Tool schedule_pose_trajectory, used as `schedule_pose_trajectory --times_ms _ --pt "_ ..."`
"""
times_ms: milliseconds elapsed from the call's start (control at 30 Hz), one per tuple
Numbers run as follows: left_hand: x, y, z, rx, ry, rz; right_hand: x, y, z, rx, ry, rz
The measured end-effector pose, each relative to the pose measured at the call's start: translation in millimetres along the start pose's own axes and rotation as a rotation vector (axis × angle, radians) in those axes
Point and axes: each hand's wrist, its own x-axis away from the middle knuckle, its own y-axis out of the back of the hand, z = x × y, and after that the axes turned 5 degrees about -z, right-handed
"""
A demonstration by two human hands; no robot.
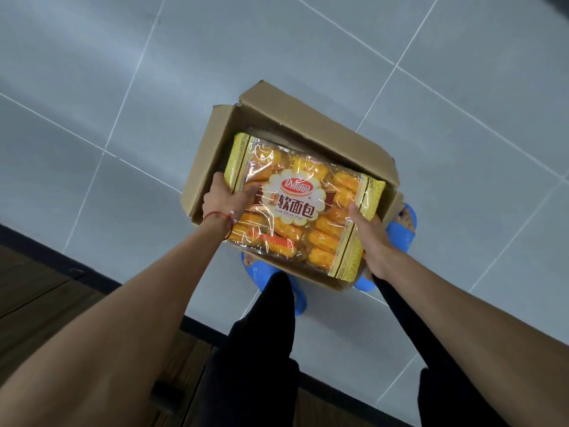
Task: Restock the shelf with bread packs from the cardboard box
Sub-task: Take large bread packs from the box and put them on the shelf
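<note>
An open cardboard box (311, 124) stands on the tiled floor in front of my feet. A large clear bread pack (295, 201) with yellow ends and a red and white label is held over the box's opening, covering most of it. My left hand (223, 198) grips the pack's left edge, thumb on top; a red string bracelet circles that wrist. My right hand (374, 241) grips the pack's right end from the near side. The inside of the box under the pack is hidden. No shelf is in view.
Grey floor tiles (277, 41) spread around the box. A dark wooden surface with a black edge (46, 291) runs along the lower left. My blue slippers (403, 223) and black trouser legs (264, 349) are next to the box's near side.
</note>
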Motion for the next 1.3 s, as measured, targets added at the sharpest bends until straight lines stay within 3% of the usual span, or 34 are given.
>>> schedule_pose_trajectory --times_ms 267,700,1300 --pt "76 56 -47 0.126 -0.079 -0.055 102 43 41 -0.091 0.257 -0.076" --pt "284 186 -217 0.43 -0.201 -0.041 325 192 139 -0.241 0.621 -0.134" --pt "513 164 -439 0.531 -0.591 -0.09 452 465 276 -0.343 1.0 -0.117"
